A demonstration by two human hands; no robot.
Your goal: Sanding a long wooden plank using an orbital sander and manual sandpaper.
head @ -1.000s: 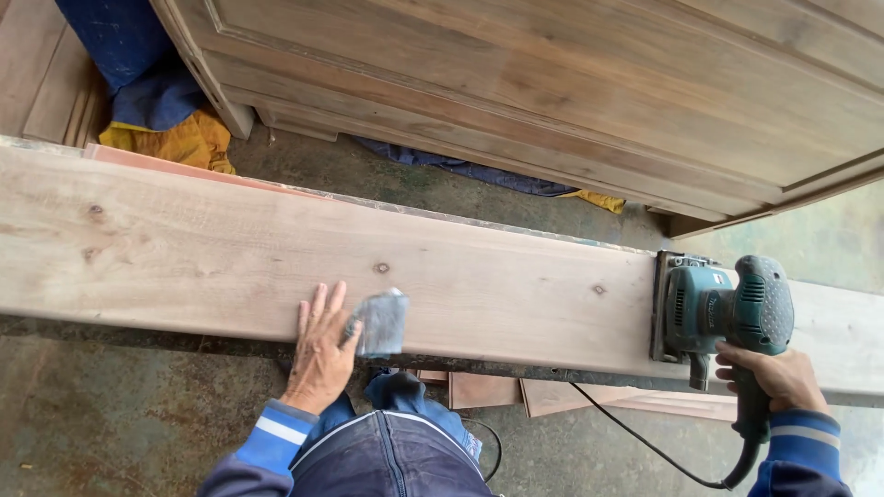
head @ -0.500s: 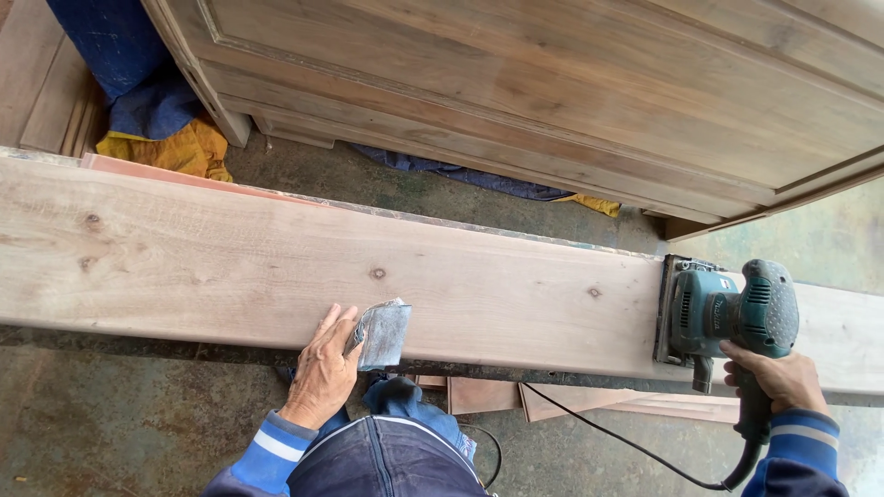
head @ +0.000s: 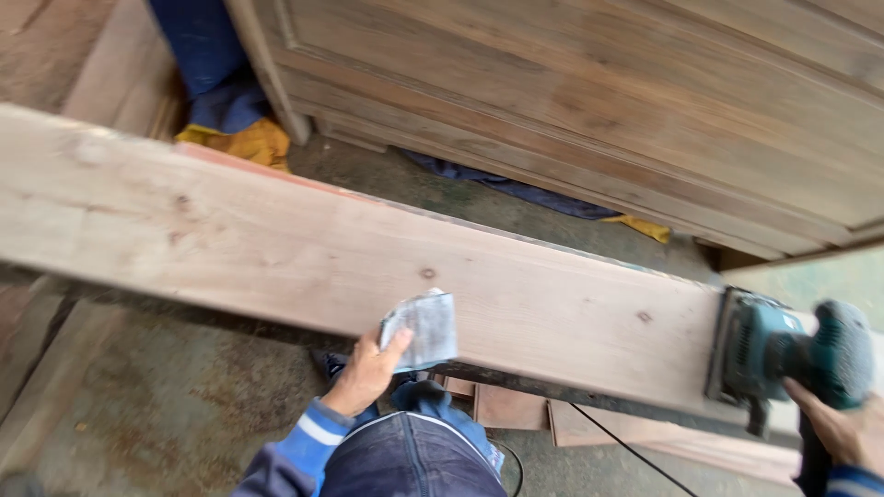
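Left hand [head: 366, 373] closed on a grey sheet of sandpaper [head: 422, 329], at the near edge of the long pale wooden plank [head: 276, 248]. Right hand [head: 833, 425] wrapped round the handle of the green electric sander [head: 783, 354], sitting flat on the plank's right end. Big brown wooden cabinet [head: 599, 101] behind.

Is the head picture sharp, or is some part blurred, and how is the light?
Head view: motion blur smears the whole frame, most at the green sander and right hand; the plank grain looks soft; the light is even daylight, without glare or hard shadows.
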